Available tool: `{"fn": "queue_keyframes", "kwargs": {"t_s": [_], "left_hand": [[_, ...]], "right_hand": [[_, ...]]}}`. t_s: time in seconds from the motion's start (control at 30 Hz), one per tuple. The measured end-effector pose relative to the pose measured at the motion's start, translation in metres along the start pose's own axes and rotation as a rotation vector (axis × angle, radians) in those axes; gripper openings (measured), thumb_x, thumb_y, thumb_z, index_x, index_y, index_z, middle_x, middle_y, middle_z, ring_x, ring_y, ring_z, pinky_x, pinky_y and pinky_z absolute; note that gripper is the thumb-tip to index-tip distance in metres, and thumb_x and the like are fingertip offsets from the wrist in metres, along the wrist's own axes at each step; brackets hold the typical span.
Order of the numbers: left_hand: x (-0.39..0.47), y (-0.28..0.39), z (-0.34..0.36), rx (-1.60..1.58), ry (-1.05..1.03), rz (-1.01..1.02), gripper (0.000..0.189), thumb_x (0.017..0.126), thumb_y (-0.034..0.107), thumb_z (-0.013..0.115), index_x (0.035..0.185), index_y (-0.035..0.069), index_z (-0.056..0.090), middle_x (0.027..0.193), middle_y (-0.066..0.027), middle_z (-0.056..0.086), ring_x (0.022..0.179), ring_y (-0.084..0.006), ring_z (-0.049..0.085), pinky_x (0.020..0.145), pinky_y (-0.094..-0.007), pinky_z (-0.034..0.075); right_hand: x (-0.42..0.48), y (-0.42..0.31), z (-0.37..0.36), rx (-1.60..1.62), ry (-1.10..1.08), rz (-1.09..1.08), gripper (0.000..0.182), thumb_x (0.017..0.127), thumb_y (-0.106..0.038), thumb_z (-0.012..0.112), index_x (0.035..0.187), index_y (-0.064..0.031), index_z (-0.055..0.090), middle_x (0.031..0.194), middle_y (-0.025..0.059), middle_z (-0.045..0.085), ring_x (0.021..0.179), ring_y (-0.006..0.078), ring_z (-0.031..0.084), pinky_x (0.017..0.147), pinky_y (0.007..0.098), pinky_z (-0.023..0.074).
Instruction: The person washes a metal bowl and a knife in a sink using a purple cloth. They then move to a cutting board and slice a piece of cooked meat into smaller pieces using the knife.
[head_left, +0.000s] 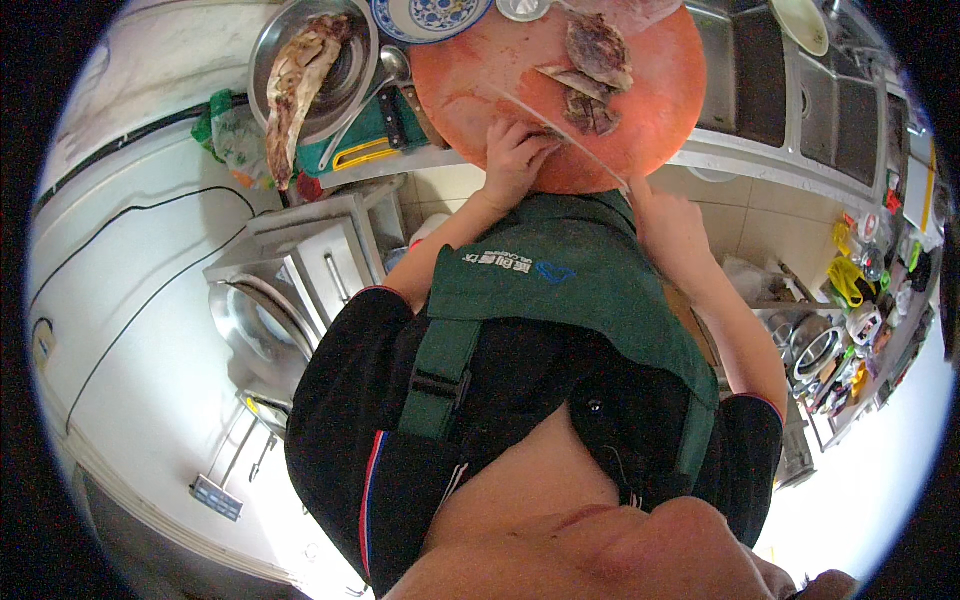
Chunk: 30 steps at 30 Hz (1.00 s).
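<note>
My right hand (670, 217) grips a knife at the near edge of a round orange cutting board (457, 97). The thin blade (559, 129) slants across the board, away and to the left. My left hand (514, 159) rests on the board, left of the blade, with its fingers bent over a small dark piece of meat (551, 142), mostly hidden. Beyond the blade lie a brownish chunk of meat (598, 51) and smaller cut pieces (589, 111). The knife handle is hidden in my right hand.
At left, a steel bowl (351, 82) holds a long piece of meat (300, 82) overhanging its rim. Nearby lie a ladle (358, 111) and a black-handled knife (391, 118). A blue-and-white bowl (431, 16) and plastic bag (649, 11) stand beyond; steel sinks (836, 124) are right.
</note>
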<state>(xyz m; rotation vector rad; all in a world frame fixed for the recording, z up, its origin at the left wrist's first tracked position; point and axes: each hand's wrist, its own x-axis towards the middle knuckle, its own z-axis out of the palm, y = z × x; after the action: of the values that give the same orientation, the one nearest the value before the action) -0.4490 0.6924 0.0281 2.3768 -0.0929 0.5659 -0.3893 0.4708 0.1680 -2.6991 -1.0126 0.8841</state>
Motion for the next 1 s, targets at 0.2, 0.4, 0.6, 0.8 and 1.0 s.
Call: {"fn": "queue_keyframes", "kwargs": {"t_s": [0.2, 0.4, 0.6, 0.8, 1.0], "left_hand": [[0.001, 0.004, -0.004, 0.017, -0.012, -0.052, 0.019, 0.064, 0.011, 0.07, 0.082, 0.013, 0.069, 0.091, -0.0037, 0.061, 0.094, -0.0289, 0.052, 0.076, -0.0404, 0.039], [-0.005, -0.002, 0.001, -0.031, -0.019, -0.034, 0.017, 0.061, 0.01, 0.069, 0.078, 0.011, 0.069, 0.094, -0.0053, 0.061, 0.099, -0.0318, 0.051, 0.078, -0.0429, 0.04], [-0.005, -0.001, 0.001, -0.047, -0.023, -0.039, 0.016, 0.063, 0.012, 0.068, 0.079, 0.011, 0.069, 0.094, -0.005, 0.061, 0.101, -0.0317, 0.051, 0.078, -0.0425, 0.04], [-0.003, 0.002, -0.002, -0.039, -0.033, -0.041, 0.012, 0.066, 0.012, 0.067, 0.078, 0.014, 0.068, 0.09, -0.0032, 0.06, 0.089, -0.0265, 0.052, 0.074, -0.0391, 0.039], [-0.002, -0.004, -0.003, -0.082, -0.031, -0.02, 0.011, 0.068, 0.011, 0.067, 0.079, 0.012, 0.067, 0.089, -0.0028, 0.06, 0.085, -0.0247, 0.052, 0.074, -0.0381, 0.04]], "right_hand": [[-0.014, -0.002, 0.005, -0.045, -0.1, 0.027, 0.017, 0.083, -0.007, 0.044, 0.1, -0.0067, 0.041, 0.076, 0.019, 0.061, 0.064, 0.0359, 0.063, 0.052, 0.0467, 0.0502], [-0.012, -0.005, 0.0, -0.012, -0.115, 0.005, 0.017, 0.083, -0.007, 0.044, 0.1, -0.0068, 0.041, 0.076, 0.0189, 0.061, 0.065, 0.0365, 0.063, 0.052, 0.0466, 0.0502], [0.011, 0.0, 0.019, 0.0, -0.094, -0.034, 0.019, 0.083, -0.009, 0.045, 0.101, -0.0061, 0.04, 0.073, 0.0186, 0.061, 0.065, 0.0378, 0.062, 0.052, 0.0487, 0.0494], [0.053, 0.001, 0.04, 0.047, -0.037, -0.07, 0.024, 0.081, -0.008, 0.046, 0.104, -0.0052, 0.042, 0.069, 0.0202, 0.06, 0.064, 0.0389, 0.062, 0.052, 0.0507, 0.0475], [0.047, 0.009, 0.024, 0.07, 0.134, -0.06, 0.026, 0.08, -0.007, 0.047, 0.105, -0.006, 0.043, 0.068, 0.0197, 0.061, 0.062, 0.0386, 0.062, 0.051, 0.0493, 0.0485]]}}
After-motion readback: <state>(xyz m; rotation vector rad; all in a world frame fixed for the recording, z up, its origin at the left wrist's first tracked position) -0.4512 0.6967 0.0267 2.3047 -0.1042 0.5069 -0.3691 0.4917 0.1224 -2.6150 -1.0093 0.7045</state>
